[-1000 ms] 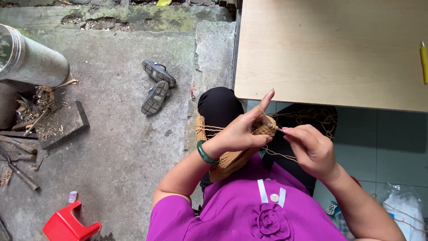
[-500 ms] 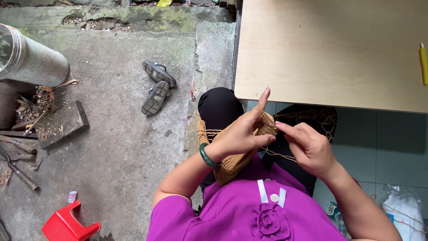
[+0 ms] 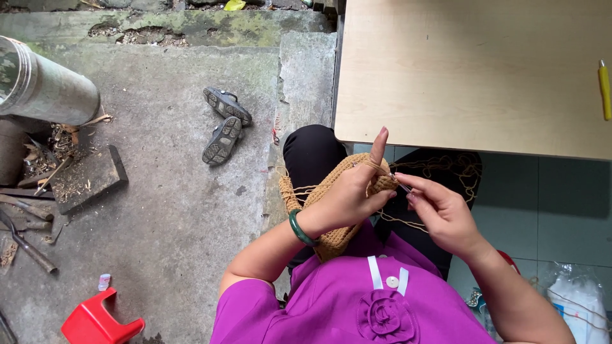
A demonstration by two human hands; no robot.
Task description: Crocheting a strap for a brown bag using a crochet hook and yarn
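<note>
I sit with a tan crocheted piece [image 3: 331, 237] across my lap. My left hand [image 3: 351, 196] grips its upper edge, forefinger raised with a strand of tan yarn [image 3: 433, 167] over it; a green bangle circles that wrist. My right hand [image 3: 440, 212] pinches a thin crochet hook [image 3: 402, 185] whose tip meets the work beside my left fingers. Loose yarn trails over my black trousers to the right.
A pale wooden table [image 3: 472, 70] lies just ahead, with a yellow-handled tool [image 3: 604, 89] at its right edge. Two dark sandals [image 3: 224, 124] lie on the concrete at left. A metal cylinder [image 3: 44, 89], scrap wood, a red stool [image 3: 95, 322] and a plastic bag [image 3: 583, 306] are around.
Both hands stay at the crochet edge; my right hand with the hook shifted slightly along the work, and the left forefinger stays raised.
</note>
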